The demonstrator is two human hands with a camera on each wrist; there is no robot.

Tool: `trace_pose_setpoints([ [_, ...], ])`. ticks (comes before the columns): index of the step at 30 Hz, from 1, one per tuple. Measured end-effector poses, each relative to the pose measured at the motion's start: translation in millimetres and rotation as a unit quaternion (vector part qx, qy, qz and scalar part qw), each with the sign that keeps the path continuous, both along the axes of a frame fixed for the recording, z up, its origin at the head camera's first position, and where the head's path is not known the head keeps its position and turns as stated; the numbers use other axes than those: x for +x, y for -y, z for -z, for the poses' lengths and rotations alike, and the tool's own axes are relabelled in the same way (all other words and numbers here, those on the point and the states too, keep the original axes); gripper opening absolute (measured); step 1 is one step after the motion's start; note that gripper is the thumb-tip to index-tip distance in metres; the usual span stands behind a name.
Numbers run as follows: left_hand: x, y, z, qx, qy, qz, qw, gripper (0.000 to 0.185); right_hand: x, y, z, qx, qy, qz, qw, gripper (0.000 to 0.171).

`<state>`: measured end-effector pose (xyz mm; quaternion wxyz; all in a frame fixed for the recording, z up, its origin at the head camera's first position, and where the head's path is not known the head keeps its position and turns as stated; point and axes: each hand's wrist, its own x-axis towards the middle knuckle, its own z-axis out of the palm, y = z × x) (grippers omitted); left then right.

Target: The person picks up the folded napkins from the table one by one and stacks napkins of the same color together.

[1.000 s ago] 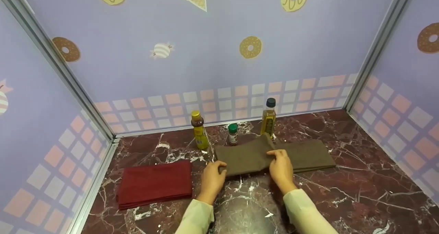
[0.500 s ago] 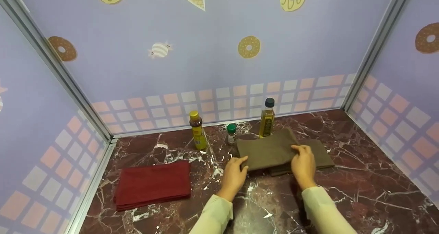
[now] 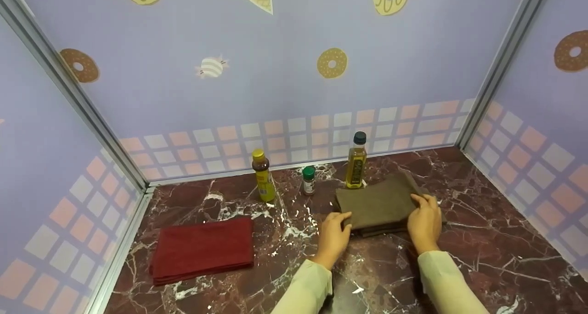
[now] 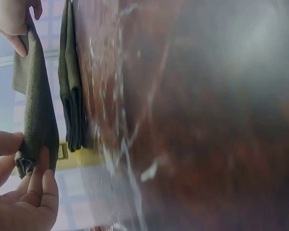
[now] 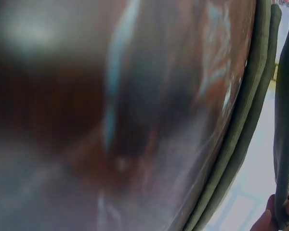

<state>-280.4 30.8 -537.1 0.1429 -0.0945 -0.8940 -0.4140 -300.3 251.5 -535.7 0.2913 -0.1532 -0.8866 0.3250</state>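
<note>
A folded olive-green cloth (image 3: pixel 376 206) is pinched at its near left corner by my left hand (image 3: pixel 334 238). My right hand (image 3: pixel 425 222) pinches the same cloth at its right end. Below it on the table lies a second folded olive cloth (image 4: pixel 71 82), mostly covered in the head view. Both wrist views show a gap between the two cloths, so the upper one is held up in the air. In the left wrist view, thumb and fingers (image 4: pixel 36 185) close around the folded edge. A folded dark red cloth (image 3: pixel 202 249) lies to the left.
Behind the cloths stand a yellow-capped bottle (image 3: pixel 263 178), a small green-capped jar (image 3: pixel 308 180) and a dark-capped oil bottle (image 3: pixel 356 162), close to the upper cloth's far edge. The dark red marbled table (image 3: pixel 496 249) is bounded by patterned wall panels (image 3: pixel 275 93).
Both hands have carried the upper olive cloth to the right, until it overlaps most of the other olive cloth. The red cloth, bottles and jar have stayed in place.
</note>
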Motion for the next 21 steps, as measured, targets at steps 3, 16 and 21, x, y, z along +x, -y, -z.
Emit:
trace_pose_setpoints([
  [3,1.7,-6,0.0,-0.005,0.015,0.017,0.9997,0.036,-0.1,-5,-0.4,0.001,0.014,0.004,1.0,0.037],
  [16,8.0,-24,6.9,-0.077,0.024,0.055,0.9953,0.052,1.2,-18,-0.2,-0.01,0.12,-0.005,0.993,0.039],
  [21,8.7,-28,8.9,-0.105,0.036,0.06,0.992,0.055,2.7,-22,1.5,-0.014,0.158,-0.019,0.987,0.045],
])
